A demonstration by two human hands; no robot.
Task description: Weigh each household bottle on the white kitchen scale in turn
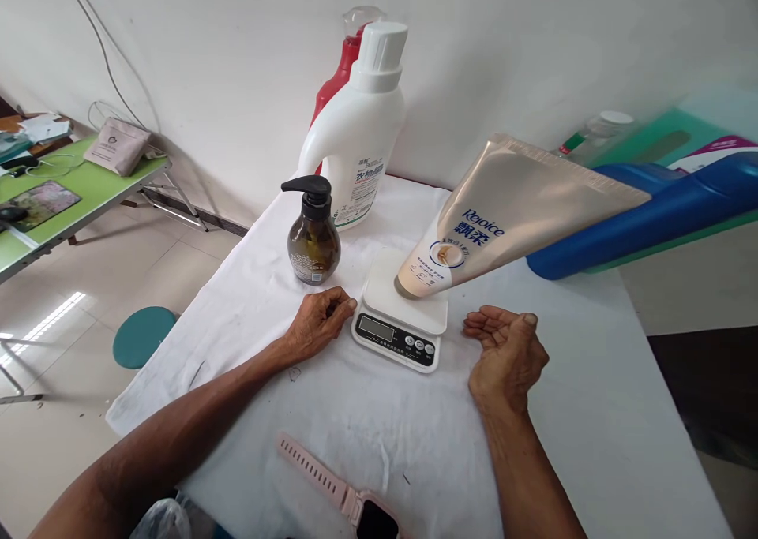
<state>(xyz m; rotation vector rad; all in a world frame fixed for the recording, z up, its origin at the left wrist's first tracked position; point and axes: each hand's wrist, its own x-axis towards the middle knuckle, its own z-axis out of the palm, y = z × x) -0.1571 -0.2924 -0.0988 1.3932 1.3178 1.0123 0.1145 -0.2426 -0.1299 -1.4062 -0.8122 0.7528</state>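
A white digital kitchen scale (394, 338) lies on the cloth-covered table, its display blank. Cap down on its platform, a large gold Rejoice tube (503, 215) stands leaning to the right, touched by neither hand. My left hand (320, 323) is at the scale's left edge, its fingers curled and thumb and forefinger tips closed against that edge. Right of the scale, apart from it, my right hand (506, 357) is open, thumb raised and fingers loosely bent, with nothing in it. A dark pump bottle (313, 243) stands just behind my left hand.
Behind the pump bottle are a white detergent bottle (364, 121) and a red bottle (336, 81). A blue bottle (669, 215) is at the right, near a green container (663, 132). A pink watch (320, 472) lies in front. A teal stool (144, 338) and green table (71, 172) are left.
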